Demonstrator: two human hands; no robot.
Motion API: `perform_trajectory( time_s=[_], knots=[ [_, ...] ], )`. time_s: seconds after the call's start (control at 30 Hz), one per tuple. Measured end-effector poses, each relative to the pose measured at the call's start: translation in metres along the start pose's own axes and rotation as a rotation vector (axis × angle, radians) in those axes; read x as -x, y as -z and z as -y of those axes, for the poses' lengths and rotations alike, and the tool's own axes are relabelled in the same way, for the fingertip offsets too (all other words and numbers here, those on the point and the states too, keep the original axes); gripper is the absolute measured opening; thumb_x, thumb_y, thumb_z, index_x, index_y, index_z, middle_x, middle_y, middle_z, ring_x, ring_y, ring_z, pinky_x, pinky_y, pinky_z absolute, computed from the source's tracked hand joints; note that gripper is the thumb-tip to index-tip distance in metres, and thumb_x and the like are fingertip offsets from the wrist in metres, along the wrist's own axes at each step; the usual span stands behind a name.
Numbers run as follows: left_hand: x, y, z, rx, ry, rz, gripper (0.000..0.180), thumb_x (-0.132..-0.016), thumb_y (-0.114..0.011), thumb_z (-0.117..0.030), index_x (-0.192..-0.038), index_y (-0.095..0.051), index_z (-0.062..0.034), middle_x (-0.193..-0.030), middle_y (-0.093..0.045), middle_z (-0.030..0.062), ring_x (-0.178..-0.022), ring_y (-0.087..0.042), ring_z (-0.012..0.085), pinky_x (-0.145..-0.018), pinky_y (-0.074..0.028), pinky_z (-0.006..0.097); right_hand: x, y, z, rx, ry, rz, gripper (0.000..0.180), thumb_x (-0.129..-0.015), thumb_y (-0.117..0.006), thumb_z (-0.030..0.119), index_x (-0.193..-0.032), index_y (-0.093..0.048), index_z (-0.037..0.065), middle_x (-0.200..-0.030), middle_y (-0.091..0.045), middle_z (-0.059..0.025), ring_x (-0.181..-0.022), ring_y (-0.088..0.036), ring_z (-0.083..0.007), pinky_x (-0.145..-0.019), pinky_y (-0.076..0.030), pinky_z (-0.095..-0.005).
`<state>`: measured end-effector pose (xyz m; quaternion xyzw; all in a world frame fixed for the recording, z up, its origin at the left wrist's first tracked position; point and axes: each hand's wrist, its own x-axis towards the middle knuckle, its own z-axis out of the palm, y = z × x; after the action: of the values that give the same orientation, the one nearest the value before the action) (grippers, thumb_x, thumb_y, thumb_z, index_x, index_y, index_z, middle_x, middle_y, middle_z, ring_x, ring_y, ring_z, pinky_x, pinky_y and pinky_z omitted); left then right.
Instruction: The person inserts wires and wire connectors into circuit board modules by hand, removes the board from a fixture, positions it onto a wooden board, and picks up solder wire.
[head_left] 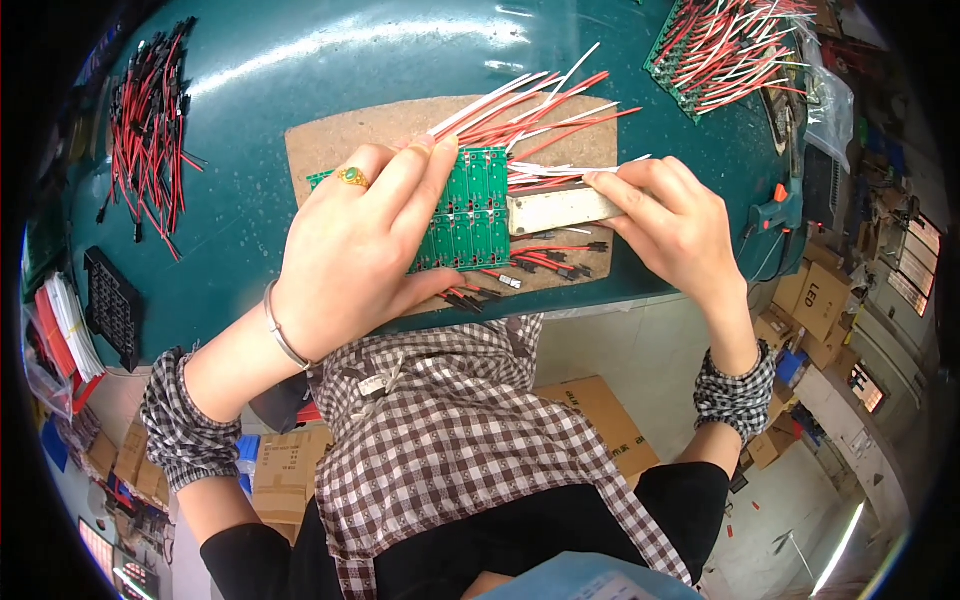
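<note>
Two hands: left hand (350, 250), right hand (675, 225). Two green circuit board panels (470, 205) (715, 45). One brown mat (340, 135). One black tray (112, 305). One wire bundle (148, 125), loose.

Bright overhead light, white glare streaks on the teal table (300, 70), fisheye-bent dark rim.

We see a glossy teal desk (300, 90) that catches the light, and on it a matt, rough brown fibreboard mat (340, 140). The green circuit board panel (470, 210) looks smooth and faintly shiny, its wires (530, 105) sheathed in red and white plastic. The flat strip (560, 208) looks like dull, pale worn metal.
</note>
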<state>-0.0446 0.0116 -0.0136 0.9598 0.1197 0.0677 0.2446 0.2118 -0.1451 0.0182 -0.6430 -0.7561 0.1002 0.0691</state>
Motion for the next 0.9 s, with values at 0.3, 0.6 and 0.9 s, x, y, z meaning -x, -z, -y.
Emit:
perform_trajectory(
  time_s=[0.3,0.6,0.9],
  knots=[
    [0.001,0.000,0.000,0.011,-0.004,-0.025,0.096,-0.053,-0.085,-0.033,-0.132,-0.047,0.0062,-0.112,-0.053,0.0096,-0.098,-0.054,0.0258,-0.082,-0.049,0.036,0.001,-0.002,0.005,0.018,-0.036,-0.018,0.048,-0.066,-0.074,0.005,-0.113,-0.066,0.012,-0.094,-0.059,-0.0022,-0.081,-0.058,-0.0211,-0.064,-0.052,-0.0318],
    [-0.002,0.000,-0.004,-0.022,0.008,0.009,0.098,-0.052,-0.085,-0.035,-0.135,-0.047,0.0029,-0.112,-0.054,0.0099,-0.099,-0.054,0.0274,-0.083,-0.049,0.036,0.012,-0.007,0.002,-0.004,-0.077,-0.097,0.050,-0.069,-0.075,0.010,-0.118,-0.065,0.012,-0.101,-0.062,-0.0041,-0.093,-0.061,-0.0238,-0.087,-0.051,-0.0410],
    [-0.003,0.002,-0.004,-0.050,0.027,0.005,0.102,-0.051,-0.084,-0.039,-0.138,-0.047,-0.0003,-0.114,-0.057,0.0114,-0.098,-0.056,0.0304,-0.082,-0.049,0.038,0.058,-0.019,0.007,-0.129,-0.192,-0.483,0.046,-0.067,-0.081,0.002,-0.111,-0.068,0.003,-0.102,-0.065,-0.0093,-0.089,-0.062,-0.0271,-0.076,-0.050,-0.0356]
  ],
)
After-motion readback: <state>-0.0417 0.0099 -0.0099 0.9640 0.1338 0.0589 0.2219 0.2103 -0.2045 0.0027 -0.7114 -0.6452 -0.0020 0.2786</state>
